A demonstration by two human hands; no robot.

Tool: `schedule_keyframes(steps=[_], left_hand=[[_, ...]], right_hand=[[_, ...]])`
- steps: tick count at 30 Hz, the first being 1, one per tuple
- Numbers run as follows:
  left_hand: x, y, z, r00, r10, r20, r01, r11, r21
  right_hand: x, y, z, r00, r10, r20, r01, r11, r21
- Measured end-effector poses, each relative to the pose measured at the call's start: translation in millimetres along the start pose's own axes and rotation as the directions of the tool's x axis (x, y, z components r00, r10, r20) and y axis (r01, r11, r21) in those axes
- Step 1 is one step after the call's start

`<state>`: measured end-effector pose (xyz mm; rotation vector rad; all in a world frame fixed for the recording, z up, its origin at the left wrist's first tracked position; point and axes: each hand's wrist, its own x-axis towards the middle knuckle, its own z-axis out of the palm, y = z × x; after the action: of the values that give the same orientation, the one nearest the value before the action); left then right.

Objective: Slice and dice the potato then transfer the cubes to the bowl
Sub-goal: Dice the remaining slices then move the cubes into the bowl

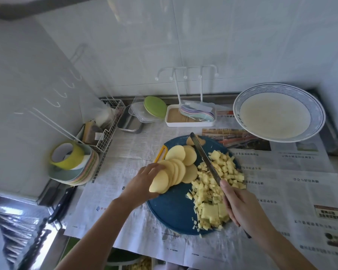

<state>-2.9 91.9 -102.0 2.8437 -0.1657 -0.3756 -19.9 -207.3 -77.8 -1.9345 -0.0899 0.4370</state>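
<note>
On the blue board (170,211), about half the potato is already cubes (217,184); the slices (180,164) still need dicing, and the bowl (279,112) holds none. Left hand (144,184) grips several slices; right hand (242,207) grips the knife (205,158).

White tiled walls (213,39) meet in corner; newspaper (293,193) covers steel counter (225,97); soft daylight.

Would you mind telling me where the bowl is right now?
In the head view, the bowl sits far right on the newspaper, beyond the blue cutting board.
</note>
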Motion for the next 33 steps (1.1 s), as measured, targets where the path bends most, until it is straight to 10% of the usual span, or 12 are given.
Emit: schedule_keyframes(steps=[22,33], left_hand=[[15.3,4.9,0.6,0.929,-0.361,-0.079,0.298,0.857,-0.421],[27.7,-1.5,-4.1,0.994,-0.068,0.08,0.077,0.991,-0.113]], right_hand=[[-9.0,4.9,1.2,0.999,0.029,0.013,-0.03,0.999,0.045],[-15.3,3.2,5.6,1.0,0.019,-0.017,-0.018,0.997,0.08]])
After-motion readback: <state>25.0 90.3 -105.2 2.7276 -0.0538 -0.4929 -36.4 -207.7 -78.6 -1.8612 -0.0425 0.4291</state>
